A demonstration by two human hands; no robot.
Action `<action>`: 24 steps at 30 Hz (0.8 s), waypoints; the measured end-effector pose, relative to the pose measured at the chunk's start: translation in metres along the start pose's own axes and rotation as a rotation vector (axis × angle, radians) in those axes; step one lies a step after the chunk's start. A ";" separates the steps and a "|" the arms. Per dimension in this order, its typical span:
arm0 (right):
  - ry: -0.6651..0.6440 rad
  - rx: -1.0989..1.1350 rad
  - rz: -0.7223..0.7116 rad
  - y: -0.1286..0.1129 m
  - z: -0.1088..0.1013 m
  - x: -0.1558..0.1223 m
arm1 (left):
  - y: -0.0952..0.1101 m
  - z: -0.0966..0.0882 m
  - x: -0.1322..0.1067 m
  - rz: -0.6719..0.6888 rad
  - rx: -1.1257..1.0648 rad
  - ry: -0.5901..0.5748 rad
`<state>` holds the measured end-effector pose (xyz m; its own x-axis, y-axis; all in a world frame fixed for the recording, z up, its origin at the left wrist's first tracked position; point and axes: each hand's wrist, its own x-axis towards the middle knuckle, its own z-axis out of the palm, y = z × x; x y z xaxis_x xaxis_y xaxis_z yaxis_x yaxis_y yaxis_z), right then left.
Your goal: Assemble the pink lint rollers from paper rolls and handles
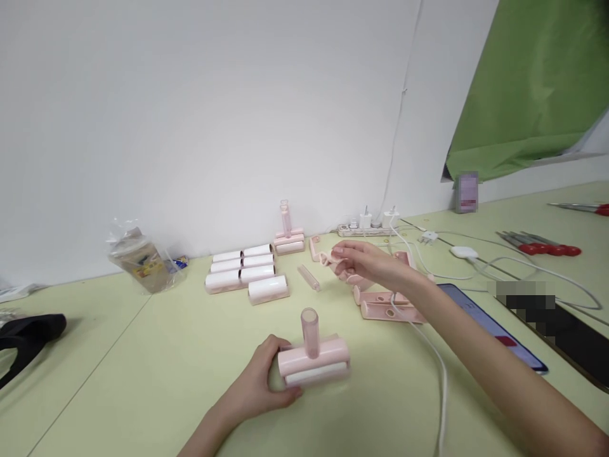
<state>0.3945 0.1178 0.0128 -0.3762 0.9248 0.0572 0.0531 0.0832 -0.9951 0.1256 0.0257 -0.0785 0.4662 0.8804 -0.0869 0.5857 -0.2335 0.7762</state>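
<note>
The wall (214, 127) is behind the table (143, 381). Low in the middle, the left hand (254, 384) holds a roller (314, 360) by its left end. Short rolls (268, 289) lie behind it, and another roller (289, 244) sits farther back by the wall. A small tube (309, 278) lies right of the rolls. Next comes the right hand (364, 261), with a ring piece (324, 259) at its fingertips. Two phones (490, 324) lie right of its arm. A bag (143, 261) stands on the left, near the wall.
</note>
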 end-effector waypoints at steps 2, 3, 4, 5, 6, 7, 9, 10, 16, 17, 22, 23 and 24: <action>0.010 0.061 -0.039 0.004 0.007 0.004 | 0.000 0.000 0.000 0.004 -0.003 0.003; 0.000 0.110 -0.052 0.004 0.011 0.005 | 0.000 0.000 -0.001 0.006 -0.006 0.005; -0.020 0.169 -0.059 0.005 0.015 0.005 | 0.000 0.000 -0.001 0.009 -0.009 0.007; -0.044 0.233 -0.059 0.005 0.018 0.004 | 0.000 0.000 -0.001 0.012 -0.009 0.008; -0.068 0.296 -0.052 0.004 0.022 0.004 | 0.001 0.000 -0.001 0.015 -0.007 0.008; -0.086 0.347 -0.041 0.004 0.025 0.002 | 0.001 0.000 -0.001 0.016 -0.003 0.010; -0.080 0.360 -0.024 0.005 0.033 -0.001 | 0.002 0.000 -0.001 0.017 0.006 0.011; -0.060 0.321 -0.029 0.006 0.037 -0.003 | 0.002 0.000 -0.001 0.019 0.011 0.014; -0.113 -0.106 -0.149 0.003 0.058 -0.015 | 0.004 -0.001 -0.001 0.032 0.013 0.022; -0.123 -0.177 -0.159 0.000 0.060 -0.017 | 0.004 0.000 -0.001 0.031 0.014 0.023; -0.057 -0.533 -0.243 -0.015 0.068 -0.033 | 0.004 0.000 -0.001 0.034 0.013 0.030; -0.056 -0.565 -0.254 -0.017 0.069 -0.036 | 0.004 0.000 -0.001 0.032 0.010 0.032; -0.056 -0.588 -0.266 -0.019 0.070 -0.038 | 0.005 0.000 -0.001 0.029 0.009 0.034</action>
<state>0.3431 0.0550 0.0240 -0.4933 0.8251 0.2754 0.4432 0.5109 -0.7366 0.1282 0.0231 -0.0747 0.4603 0.8868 -0.0424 0.5782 -0.2632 0.7723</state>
